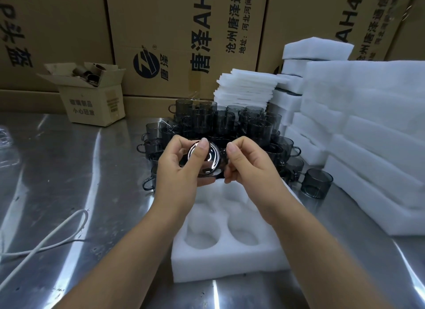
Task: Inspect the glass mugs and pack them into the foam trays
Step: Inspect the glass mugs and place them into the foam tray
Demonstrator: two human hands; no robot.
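Note:
I hold one smoky grey glass mug tipped on its side, its round base facing me. My left hand grips it from the left, thumb on the base. My right hand pinches its right side, where the handle is hidden. Directly below lies a white foam tray with round pockets, all visible ones holding nothing. Behind my hands a pile of grey glass mugs stands stacked on the steel table. One lone mug sits to the right.
Stacks of white foam trays fill the right side, with a pile of thin foam sheets behind the mugs. A small open cardboard box stands at the back left. A white cable loops at the left. Large cartons wall the back.

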